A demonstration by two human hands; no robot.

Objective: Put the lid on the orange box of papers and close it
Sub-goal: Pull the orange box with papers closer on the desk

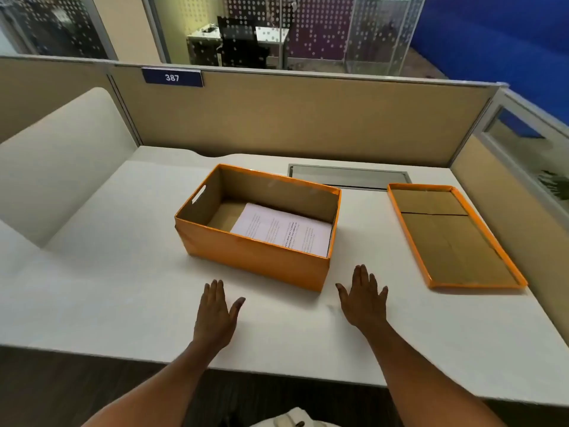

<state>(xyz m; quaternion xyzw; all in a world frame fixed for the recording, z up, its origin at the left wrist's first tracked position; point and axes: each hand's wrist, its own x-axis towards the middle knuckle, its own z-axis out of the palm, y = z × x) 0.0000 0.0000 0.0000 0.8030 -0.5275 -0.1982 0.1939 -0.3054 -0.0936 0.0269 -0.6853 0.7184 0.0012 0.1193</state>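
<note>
An orange box [252, 258] stands uncovered in the middle of the white desk, with printed papers [281, 231] lying flat inside it toward its right end. Its orange lid [452, 238] lies upside down on the desk to the right, brown inside facing up, apart from the box. My left hand [215, 312] rests flat on the desk just in front of the box's near left corner, fingers spread. My right hand [365, 300] lies flat by the box's near right corner, also empty, between the box and the lid.
The white desk [107, 288] is bounded by beige partition walls at the back and right. A grey cable hatch [349, 175] sits in the desk behind the box. A cream curved divider [61, 161] stands on the left. The desk's front edge runs just under my forearms.
</note>
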